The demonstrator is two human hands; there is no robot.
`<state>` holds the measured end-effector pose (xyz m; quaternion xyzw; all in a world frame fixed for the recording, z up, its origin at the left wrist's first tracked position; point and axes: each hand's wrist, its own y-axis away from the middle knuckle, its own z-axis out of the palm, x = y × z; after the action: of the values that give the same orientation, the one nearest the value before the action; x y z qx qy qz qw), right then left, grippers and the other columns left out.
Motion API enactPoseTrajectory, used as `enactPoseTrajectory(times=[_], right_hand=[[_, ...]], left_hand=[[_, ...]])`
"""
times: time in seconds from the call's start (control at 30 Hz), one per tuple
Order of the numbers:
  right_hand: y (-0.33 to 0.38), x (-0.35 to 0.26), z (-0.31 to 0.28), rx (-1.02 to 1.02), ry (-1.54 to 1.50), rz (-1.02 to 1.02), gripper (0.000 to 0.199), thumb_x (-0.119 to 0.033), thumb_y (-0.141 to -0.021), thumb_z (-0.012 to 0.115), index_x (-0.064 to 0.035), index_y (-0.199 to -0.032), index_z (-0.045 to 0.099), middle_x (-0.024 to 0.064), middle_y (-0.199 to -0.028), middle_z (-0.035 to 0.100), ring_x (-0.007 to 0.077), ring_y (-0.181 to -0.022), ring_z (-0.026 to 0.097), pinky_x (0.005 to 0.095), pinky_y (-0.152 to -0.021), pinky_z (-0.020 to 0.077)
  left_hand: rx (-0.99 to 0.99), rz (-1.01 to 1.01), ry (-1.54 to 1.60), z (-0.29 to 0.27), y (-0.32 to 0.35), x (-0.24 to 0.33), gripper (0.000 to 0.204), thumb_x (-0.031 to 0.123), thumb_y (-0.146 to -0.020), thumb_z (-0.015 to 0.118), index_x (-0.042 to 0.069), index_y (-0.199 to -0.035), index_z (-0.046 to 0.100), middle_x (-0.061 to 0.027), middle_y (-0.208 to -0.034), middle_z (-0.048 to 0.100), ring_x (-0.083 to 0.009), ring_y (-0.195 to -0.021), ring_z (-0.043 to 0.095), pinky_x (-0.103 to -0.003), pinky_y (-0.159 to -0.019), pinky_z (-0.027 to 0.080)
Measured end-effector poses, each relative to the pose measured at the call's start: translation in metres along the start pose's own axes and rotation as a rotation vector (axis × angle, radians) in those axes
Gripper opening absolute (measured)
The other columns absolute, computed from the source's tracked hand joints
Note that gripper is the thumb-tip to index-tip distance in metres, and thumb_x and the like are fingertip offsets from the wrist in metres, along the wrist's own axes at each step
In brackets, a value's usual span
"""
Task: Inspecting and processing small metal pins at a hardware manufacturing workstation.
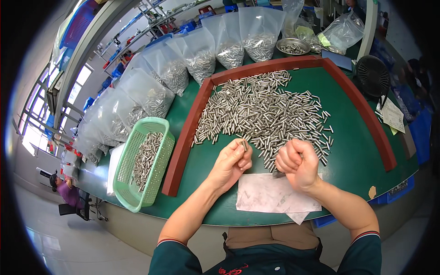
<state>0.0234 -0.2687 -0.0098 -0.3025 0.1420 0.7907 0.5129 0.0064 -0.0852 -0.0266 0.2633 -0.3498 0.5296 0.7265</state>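
Observation:
My left hand (231, 162) pinches one small metal pin (244, 145) between thumb and fingertips, just in front of a big heap of shiny metal pins (266, 114). The heap lies on green matting inside a red-brown wooden frame (183, 142). My right hand (298, 162) is curled into a fist beside the left one, at the near edge of the heap; something thin and dark pokes out under it, and I cannot make out what it is. Both hands hover over a stained white paper sheet (270, 195).
A light green plastic basket (158, 133) with pins stands left of the frame. Clear bags of pins (201, 57) line the far left and back. A metal bowl (293, 46) and a small black fan (373, 75) stand at the back right. A person sits far left.

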Motion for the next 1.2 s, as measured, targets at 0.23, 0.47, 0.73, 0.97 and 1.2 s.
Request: enactPoseTrajectory(times=[0.23, 0.47, 0.73, 0.97, 1.2], right_hand=[[-0.002, 0.002, -0.001, 0.011, 0.007, 0.011, 0.039, -0.02, -0.084, 0.035, -0.0116, -0.046, 0.025, -0.0014, -0.039, 0.023, 0.0082, -0.035, 0.016, 0.025, -0.036, 0.0153], [-0.004, 0.001, -0.001, 0.026, 0.041, 0.032, 0.04, -0.021, -0.084, 0.034, -0.0121, -0.046, 0.024, -0.0017, -0.039, 0.023, 0.0083, -0.036, 0.016, 0.025, -0.037, 0.0159], [-0.004, 0.0, 0.0, 0.03, 0.093, 0.044, 0.04, -0.024, -0.084, 0.032, -0.0142, -0.046, 0.024, -0.0033, -0.039, 0.02, 0.0086, -0.034, 0.015, 0.0246, -0.037, 0.0168], [-0.004, 0.001, -0.001, 0.03, 0.059, 0.027, 0.04, -0.022, -0.084, 0.034, -0.0125, -0.046, 0.024, -0.0016, -0.039, 0.023, 0.0085, -0.035, 0.015, 0.0248, -0.037, 0.0153], [-0.004, 0.005, -0.001, 0.036, 0.037, 0.036, 0.039, -0.02, -0.083, 0.035, -0.0119, -0.047, 0.025, -0.0017, -0.039, 0.023, 0.008, -0.036, 0.015, 0.0244, -0.037, 0.0148]], left_hand=[[-0.05, -0.198, 0.244, 0.0, 0.005, 0.005, 0.015, 0.016, -0.087, 0.045, 0.003, -0.089, 0.052, -0.0092, -0.084, 0.055, -0.0048, -0.05, 0.034, -0.017, -0.047, 0.03], [0.132, -0.315, 0.182, -0.002, 0.006, 0.006, 0.026, 0.016, -0.088, 0.042, -0.003, -0.101, 0.051, -0.0121, -0.083, 0.059, -0.0046, -0.046, 0.031, -0.017, -0.044, 0.028], [0.165, -0.31, 0.096, 0.003, 0.007, 0.008, 0.025, 0.019, -0.088, 0.041, -0.002, -0.096, 0.053, -0.0136, -0.084, 0.06, -0.0058, -0.047, 0.032, -0.019, -0.045, 0.029], [0.358, -0.152, -0.059, -0.012, -0.001, 0.016, 0.034, 0.032, -0.089, 0.044, 0.007, -0.066, 0.045, -0.001, -0.058, 0.037, -0.0073, -0.046, 0.026, -0.02, -0.044, 0.024], [0.494, 0.347, -1.44, -0.028, -0.016, 0.015, 0.01, 0.008, -0.075, 0.059, 0.004, -0.084, 0.062, -0.0024, -0.044, 0.04, -0.0092, -0.04, 0.036, -0.023, -0.043, 0.032]])
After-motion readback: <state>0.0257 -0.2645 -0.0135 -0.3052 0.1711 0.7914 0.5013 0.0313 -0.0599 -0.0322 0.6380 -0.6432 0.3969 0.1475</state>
